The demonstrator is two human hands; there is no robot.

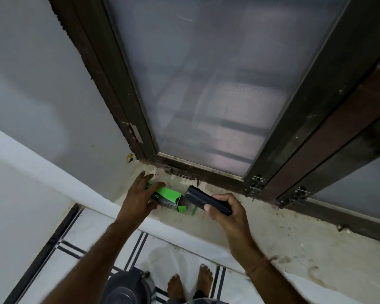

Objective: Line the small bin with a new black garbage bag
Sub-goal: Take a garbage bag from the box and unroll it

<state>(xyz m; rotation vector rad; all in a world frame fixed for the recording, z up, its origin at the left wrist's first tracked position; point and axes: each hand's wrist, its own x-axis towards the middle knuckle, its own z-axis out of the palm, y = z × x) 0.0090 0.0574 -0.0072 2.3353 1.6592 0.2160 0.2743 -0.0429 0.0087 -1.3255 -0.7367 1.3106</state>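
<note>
A green and black garbage bag box (167,197) lies on the window sill (272,229) with its right end flap open. My left hand (138,194) rests over the box's left part, thumb under it and fingers spread on top. My right hand (226,210) is closed around a roll of black garbage bags (203,198), whose free end sits just outside the box's open end. The small bin (127,286), grey with a lid, stands on the floor below, near my bare feet.
A brown window frame (206,170) with a mesh pane stands right behind the sill, with metal latches (256,183) at its base. A white wall (42,106) closes the left side. The tiled floor (92,235) with dark stripes lies below the sill.
</note>
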